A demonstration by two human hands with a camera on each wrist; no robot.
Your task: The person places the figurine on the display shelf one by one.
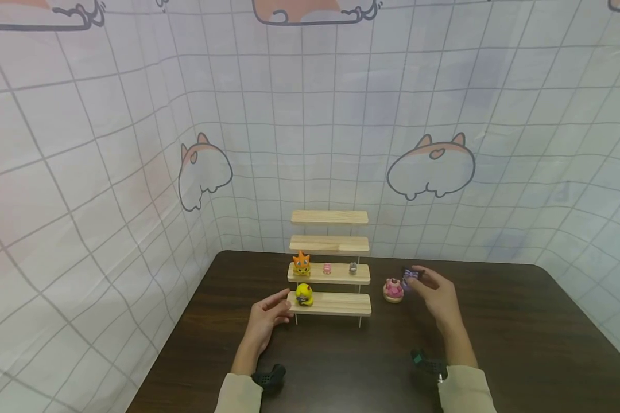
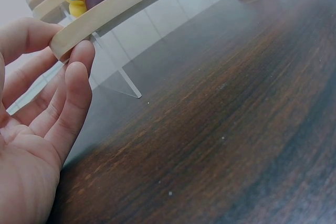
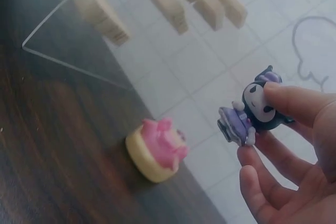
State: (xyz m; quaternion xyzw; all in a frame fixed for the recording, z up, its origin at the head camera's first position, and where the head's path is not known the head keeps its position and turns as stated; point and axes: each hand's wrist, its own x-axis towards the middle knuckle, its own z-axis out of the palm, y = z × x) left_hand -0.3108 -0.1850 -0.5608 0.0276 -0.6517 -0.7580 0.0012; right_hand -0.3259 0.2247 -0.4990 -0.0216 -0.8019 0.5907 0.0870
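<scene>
My left hand [image 1: 264,321] grips the left end of the lowest board of a wooden tiered display stand [image 1: 336,310], thumb and fingers around its corner in the left wrist view. Just beside it on that board sits a yellow figurine [image 1: 304,293]. To the right of the stand, my right hand [image 1: 436,294] pinches a small figurine [image 3: 241,121] with a black hood, white face and purple dress, held above the table in the right wrist view. Close by, a pink figurine [image 1: 392,290] on a cream base stands on the table.
On the second board are an orange-and-yellow figurine [image 1: 302,264], a tiny pink figurine [image 1: 327,268] and a tiny grey figurine [image 1: 353,268]. The stand has thin clear supports. A dark wooden table [image 1: 522,332] lies under everything, with a grid-patterned curtain [image 1: 330,103] behind and at both sides.
</scene>
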